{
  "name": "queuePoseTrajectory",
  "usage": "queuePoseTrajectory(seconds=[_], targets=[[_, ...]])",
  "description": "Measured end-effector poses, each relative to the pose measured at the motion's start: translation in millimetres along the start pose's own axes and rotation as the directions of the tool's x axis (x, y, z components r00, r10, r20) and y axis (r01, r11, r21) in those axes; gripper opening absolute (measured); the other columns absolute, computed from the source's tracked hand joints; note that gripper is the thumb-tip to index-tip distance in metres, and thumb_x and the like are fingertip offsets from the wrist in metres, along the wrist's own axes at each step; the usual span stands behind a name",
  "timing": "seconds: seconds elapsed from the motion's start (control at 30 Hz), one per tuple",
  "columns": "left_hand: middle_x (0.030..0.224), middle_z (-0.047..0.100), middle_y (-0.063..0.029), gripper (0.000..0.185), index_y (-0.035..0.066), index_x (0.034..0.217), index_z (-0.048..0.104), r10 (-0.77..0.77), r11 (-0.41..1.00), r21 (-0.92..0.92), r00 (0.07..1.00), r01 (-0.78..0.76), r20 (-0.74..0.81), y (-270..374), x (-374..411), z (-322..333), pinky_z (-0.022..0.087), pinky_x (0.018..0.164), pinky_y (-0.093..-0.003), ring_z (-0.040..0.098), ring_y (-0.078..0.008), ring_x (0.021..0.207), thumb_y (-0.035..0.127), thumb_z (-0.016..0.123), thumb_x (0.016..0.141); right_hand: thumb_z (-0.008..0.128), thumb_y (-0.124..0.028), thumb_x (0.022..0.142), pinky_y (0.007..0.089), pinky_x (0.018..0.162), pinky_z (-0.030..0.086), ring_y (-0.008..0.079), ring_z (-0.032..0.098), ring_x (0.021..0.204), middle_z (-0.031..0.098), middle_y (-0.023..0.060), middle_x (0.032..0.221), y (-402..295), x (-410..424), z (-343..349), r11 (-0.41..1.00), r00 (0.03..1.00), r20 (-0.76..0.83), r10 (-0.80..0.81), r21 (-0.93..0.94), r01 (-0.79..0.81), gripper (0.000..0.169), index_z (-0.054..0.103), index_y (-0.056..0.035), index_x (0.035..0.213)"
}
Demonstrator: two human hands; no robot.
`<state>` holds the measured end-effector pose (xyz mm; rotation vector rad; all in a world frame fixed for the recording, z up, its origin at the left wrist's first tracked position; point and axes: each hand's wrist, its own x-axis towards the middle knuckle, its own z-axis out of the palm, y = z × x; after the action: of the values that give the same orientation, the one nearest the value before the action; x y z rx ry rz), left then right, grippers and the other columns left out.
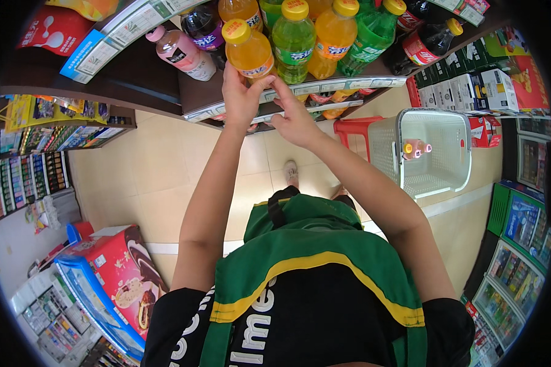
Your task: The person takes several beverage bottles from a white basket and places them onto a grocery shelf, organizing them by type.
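My left hand grips an orange soda bottle with a yellow cap, low on its body, at the front edge of a drinks shelf. The index finger of my right hand reaches the bottle's lower right side, by my left thumb; its thumb is apart. Whether that finger presses on the bottle is hard to see. To the right stand a green soda bottle and another orange bottle. A pink drink bottle with a pink cap leans on the left, beside a dark purple soda bottle.
A pale plastic shopping basket, with small pink bottles inside, sits by a red stool on my right. Cola is at the shelf's right end. A red and blue ice cream freezer stands behind left; glass-door coolers line the right.
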<state>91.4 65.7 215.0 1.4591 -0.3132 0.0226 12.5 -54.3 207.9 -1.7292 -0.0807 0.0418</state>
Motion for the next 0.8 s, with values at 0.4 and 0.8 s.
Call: queuePoseTrajectory(seconds=[0.4,0.8], targets=[[0.11,0.055,-0.021,0.06,0.0,0.112,0.045,0.052,0.918,0.395,0.998,-0.04,-0.019,-2,9,-4,0.047,0.088,-0.0397,0.057,-0.0341,0.104,0.018,0.082,0.069,0.055,0.0,0.072,0.0372,0.106,0.035,0.038,0.035,0.133,0.03,0.0253,0.145,-13,-3,7,0.998,0.998,-0.038,0.04,-0.038,-0.042,0.081,0.018,0.0022,0.144],[0.141,0.028,-0.0229,0.081,-0.005,0.143,0.018,0.148,0.889,0.457,0.97,-0.045,-0.193,-12,-67,26,0.024,0.11,-0.0398,0.031,-0.0314,0.132,0.019,0.069,0.084,0.054,0.001,0.075,0.0285,0.077,0.052,0.0275,0.056,0.109,0.041,0.0181,0.141,4,-29,-11,0.99,0.979,-0.181,-0.09,-0.124,0.068,0.076,0.026,-0.0057,0.146]])
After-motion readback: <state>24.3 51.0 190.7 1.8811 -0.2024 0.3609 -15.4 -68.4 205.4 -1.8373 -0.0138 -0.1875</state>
